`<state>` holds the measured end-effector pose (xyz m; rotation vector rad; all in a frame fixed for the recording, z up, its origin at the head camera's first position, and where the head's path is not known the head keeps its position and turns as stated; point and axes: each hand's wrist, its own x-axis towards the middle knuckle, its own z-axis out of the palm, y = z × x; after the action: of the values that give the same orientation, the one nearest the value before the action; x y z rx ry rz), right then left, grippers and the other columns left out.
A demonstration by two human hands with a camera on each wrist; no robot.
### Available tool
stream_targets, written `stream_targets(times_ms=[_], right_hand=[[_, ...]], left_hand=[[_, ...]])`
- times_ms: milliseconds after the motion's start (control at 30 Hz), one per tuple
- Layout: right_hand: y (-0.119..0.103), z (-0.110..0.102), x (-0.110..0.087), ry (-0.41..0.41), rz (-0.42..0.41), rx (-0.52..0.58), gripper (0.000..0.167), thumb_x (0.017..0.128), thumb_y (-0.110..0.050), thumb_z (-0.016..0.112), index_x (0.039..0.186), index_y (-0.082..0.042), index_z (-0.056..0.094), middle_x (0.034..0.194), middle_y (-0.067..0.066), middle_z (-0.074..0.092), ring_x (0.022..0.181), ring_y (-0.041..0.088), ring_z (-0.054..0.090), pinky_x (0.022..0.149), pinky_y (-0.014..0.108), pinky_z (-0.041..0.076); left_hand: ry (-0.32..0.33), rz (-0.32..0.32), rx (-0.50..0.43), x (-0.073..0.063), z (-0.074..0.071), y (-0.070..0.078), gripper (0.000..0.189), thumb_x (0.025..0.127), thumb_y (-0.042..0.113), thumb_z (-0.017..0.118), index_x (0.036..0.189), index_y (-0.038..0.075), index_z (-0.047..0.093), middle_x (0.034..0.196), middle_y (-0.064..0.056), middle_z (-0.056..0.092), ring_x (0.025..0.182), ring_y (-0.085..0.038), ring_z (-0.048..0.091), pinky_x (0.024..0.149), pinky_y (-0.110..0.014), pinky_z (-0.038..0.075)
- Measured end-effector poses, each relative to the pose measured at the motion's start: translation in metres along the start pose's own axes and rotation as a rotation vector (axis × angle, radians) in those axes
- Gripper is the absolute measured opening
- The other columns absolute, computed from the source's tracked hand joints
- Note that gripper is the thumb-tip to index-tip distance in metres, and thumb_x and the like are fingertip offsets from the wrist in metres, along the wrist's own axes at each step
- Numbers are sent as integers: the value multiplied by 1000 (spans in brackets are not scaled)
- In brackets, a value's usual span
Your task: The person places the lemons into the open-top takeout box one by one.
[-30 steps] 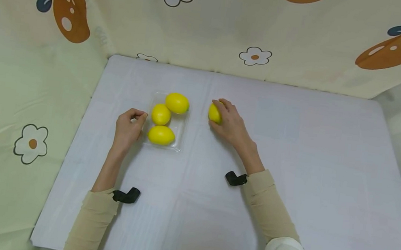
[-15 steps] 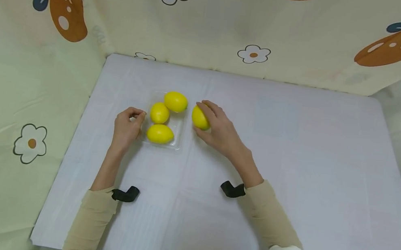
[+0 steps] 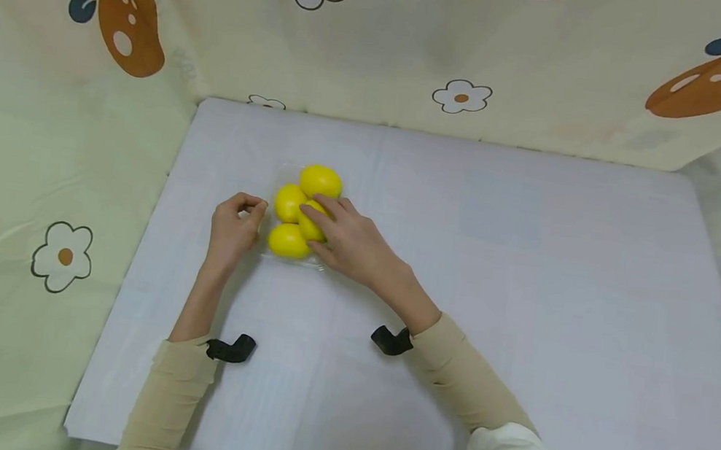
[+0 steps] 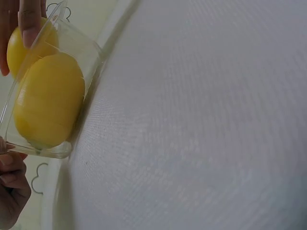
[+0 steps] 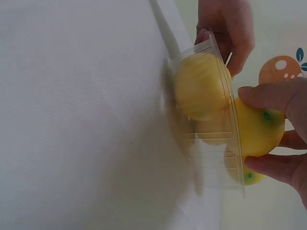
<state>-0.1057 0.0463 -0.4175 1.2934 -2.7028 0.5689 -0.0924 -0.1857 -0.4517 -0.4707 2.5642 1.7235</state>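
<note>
My right hand [image 3: 353,245] grips a yellow lemon [image 5: 259,127] with thumb and fingers, over the right part of a clear plastic tray [image 4: 72,36]. The right wrist view shows this lemon at the tray's rim height. Three more lemons lie in the tray: one at the back [image 3: 321,180], one at the left [image 3: 288,203], and one at the front [image 3: 288,241]. My left hand [image 3: 232,230] pinches the tray's left rim between thumb and curled fingers. In the left wrist view that hand [image 4: 12,189] is at the rim's corner.
A white-covered table [image 3: 523,308] lies under everything, with its far edge against a patterned cream curtain [image 3: 386,44]. A black strap-like piece sticks out at each wrist, the left one [image 3: 232,348] and the right one [image 3: 391,340].
My right hand has carried its lemon leftward from the table right of the tray to over the tray. The left hand has stayed at the tray's left rim.
</note>
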Motion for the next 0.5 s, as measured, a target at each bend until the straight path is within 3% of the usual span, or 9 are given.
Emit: stream_targets(times_ms=[167,500], right_hand=[[-1,3,5,-31,54,0,51,99,-26,70,145,-8,57,149,17,54,122,36,58,86,40,61],[0,8,12,-36,100,13,48,99,-27,71,143,-12,61,153,15,52,132,38,56,107,46,53]], left_hand=[[6,6,-2,0,-1,2,28,103,19,59,115,-4,68,94,-7,58,46,-7,46,46,-16,40],[-1,-17,-31,0,-1,-1,29,103,21,59,117,-3,68,95,-7,57,45,-6,45,45,-17,39]])
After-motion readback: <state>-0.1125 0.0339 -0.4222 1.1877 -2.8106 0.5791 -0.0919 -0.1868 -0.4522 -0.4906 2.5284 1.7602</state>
